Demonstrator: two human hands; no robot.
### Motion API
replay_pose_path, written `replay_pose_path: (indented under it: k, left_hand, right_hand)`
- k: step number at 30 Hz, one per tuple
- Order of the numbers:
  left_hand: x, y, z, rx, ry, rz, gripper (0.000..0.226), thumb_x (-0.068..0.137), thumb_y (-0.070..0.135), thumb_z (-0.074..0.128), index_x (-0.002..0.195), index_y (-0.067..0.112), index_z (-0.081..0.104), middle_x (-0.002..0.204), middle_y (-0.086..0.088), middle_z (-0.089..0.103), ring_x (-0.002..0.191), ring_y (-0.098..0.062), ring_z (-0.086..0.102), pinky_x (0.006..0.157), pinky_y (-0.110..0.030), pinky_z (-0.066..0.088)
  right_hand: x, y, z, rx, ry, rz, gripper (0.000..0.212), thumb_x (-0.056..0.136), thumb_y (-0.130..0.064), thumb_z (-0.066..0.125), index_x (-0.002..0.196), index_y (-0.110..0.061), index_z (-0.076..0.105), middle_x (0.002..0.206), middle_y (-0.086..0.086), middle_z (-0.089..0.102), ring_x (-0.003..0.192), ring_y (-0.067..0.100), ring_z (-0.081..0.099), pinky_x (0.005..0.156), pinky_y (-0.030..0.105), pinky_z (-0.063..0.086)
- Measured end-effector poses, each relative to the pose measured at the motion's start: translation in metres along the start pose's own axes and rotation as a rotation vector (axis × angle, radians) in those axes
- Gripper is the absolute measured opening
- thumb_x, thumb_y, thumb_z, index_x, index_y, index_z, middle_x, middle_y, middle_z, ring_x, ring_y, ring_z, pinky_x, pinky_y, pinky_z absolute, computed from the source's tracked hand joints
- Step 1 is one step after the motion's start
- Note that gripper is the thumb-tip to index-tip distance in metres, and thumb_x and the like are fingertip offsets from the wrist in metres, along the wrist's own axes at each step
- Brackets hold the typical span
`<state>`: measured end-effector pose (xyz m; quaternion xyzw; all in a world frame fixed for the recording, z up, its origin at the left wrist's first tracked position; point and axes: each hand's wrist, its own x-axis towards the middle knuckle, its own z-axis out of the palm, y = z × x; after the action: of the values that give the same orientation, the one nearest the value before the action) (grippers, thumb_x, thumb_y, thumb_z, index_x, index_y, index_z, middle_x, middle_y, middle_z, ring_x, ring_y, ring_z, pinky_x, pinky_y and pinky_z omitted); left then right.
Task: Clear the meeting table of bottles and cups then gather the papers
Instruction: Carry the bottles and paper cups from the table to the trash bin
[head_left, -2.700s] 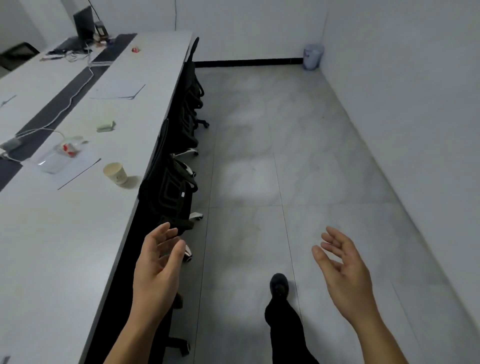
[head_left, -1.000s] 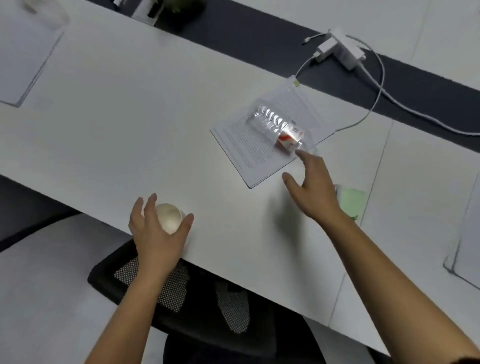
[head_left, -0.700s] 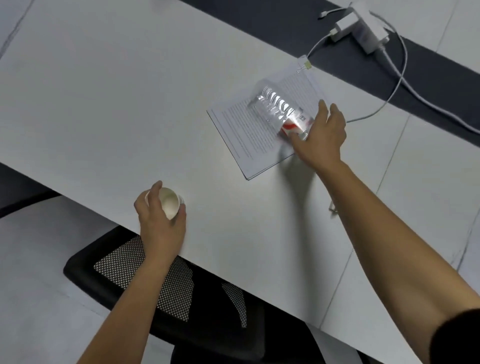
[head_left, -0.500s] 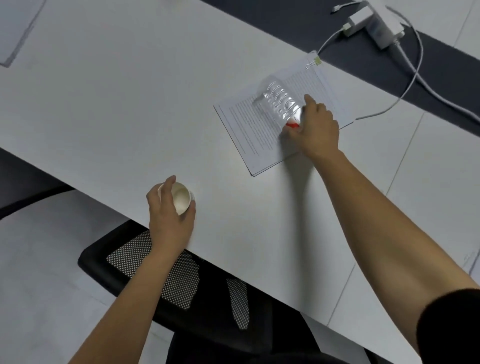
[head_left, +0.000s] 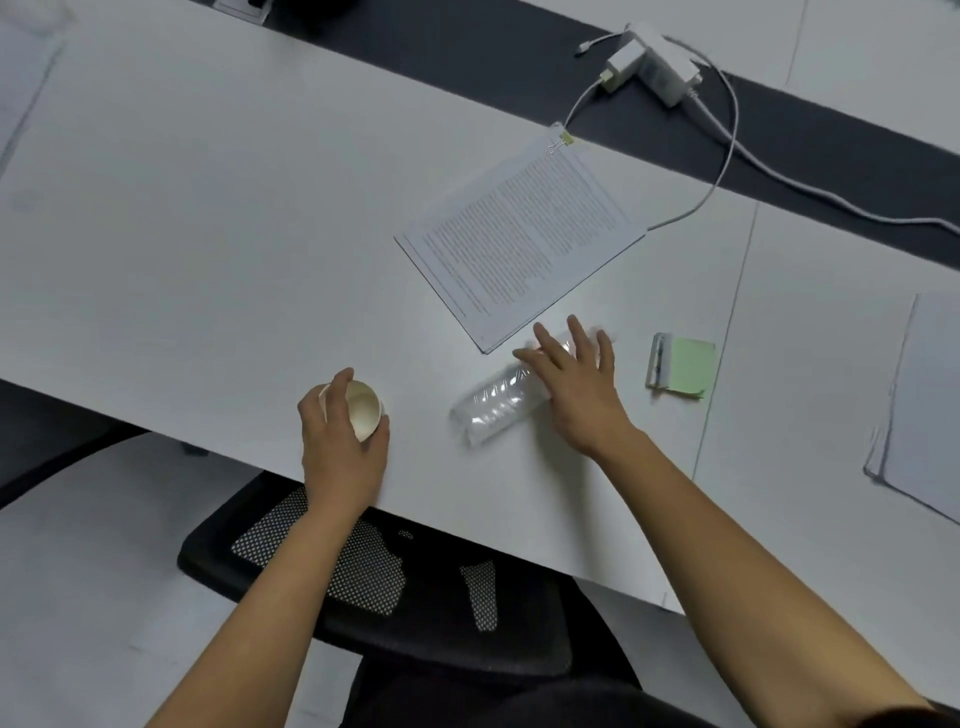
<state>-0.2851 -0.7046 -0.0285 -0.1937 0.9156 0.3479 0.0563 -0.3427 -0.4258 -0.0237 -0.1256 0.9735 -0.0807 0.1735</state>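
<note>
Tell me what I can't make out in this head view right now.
- Bottle: cap end hidden under the right hand, so its grip is unclear.
- Paper cup: near wall covered by the left hand.
- Paper stack: cut off by the right edge.
- Clipped document: print too small to read.

— Where do your cup and bottle sit?
— Your small cream paper cup (head_left: 358, 408) stands upright near the table edge; the clear ribbed plastic bottle (head_left: 493, 405) lies on its side beside it.
— And your papers?
— The clipped printed sheets (head_left: 524, 234) lie flat, just beyond the bottle.
</note>
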Motion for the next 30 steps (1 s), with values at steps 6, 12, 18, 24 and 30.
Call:
replay_pose_path:
  k: [6, 12, 18, 24, 30]
  left_hand:
    - [0.000, -0.008, -0.008, -0.002, -0.078, 0.085, 0.066, 0.090, 0.027, 0.068, 0.146, 0.031, 0.034, 0.144, -0.005, 0.030, 0.125, -0.027, 0.048, 0.094, -0.044, 0.049]
    - [-0.006, -0.018, -0.012, -0.016, -0.102, 0.104, 0.065, 0.091, 0.031, 0.066, 0.147, 0.034, 0.033, 0.146, -0.002, 0.029, 0.126, -0.023, 0.046, 0.093, -0.040, 0.048]
    - [-0.024, -0.032, -0.022, 0.007, -0.157, 0.112, 0.068, 0.091, 0.028, 0.066, 0.150, 0.033, 0.031, 0.146, -0.004, 0.026, 0.127, -0.027, 0.046, 0.097, -0.042, 0.049]
    - [-0.071, -0.006, -0.068, -0.213, 0.071, -0.056, 0.067, 0.090, 0.034, 0.069, 0.147, 0.045, 0.036, 0.142, 0.003, 0.025, 0.117, -0.014, 0.043, 0.092, -0.025, 0.045]
    - [-0.145, 0.015, -0.127, -0.454, 0.472, -0.256, 0.092, 0.077, 0.029, 0.083, 0.150, 0.041, 0.030, 0.123, 0.032, 0.046, 0.115, -0.001, 0.049, 0.095, -0.021, 0.039]
  right_hand:
    - [-0.016, -0.031, -0.002, 0.494, 0.189, 0.429, 0.078, 0.090, -0.010, 0.057, 0.158, -0.023, 0.020, 0.167, 0.014, -0.007, 0.154, 0.034, -0.008, 0.122, 0.053, 0.005]
    - [0.013, -0.067, -0.001, 0.953, 0.164, 1.038, 0.128, 0.069, -0.067, 0.076, 0.158, -0.025, -0.005, 0.159, 0.017, 0.019, 0.146, 0.036, 0.021, 0.116, 0.049, 0.027]
    - [-0.006, -0.090, -0.009, 0.861, 0.049, 0.669, 0.118, 0.073, -0.029, 0.077, 0.158, -0.030, -0.004, 0.146, 0.011, 0.039, 0.113, 0.027, 0.054, 0.087, 0.034, 0.044]
    - [-0.074, -0.108, -0.044, 0.935, 0.207, 0.379, 0.110, 0.070, -0.020, 0.078, 0.157, -0.031, 0.012, 0.148, -0.007, 0.041, 0.125, 0.016, 0.052, 0.097, 0.033, 0.046]
    - [-0.100, -0.117, -0.064, 1.025, 0.215, 0.132, 0.103, 0.073, -0.010, 0.079, 0.154, -0.038, 0.022, 0.122, -0.030, 0.041, 0.111, -0.008, 0.049, 0.090, 0.023, 0.041]
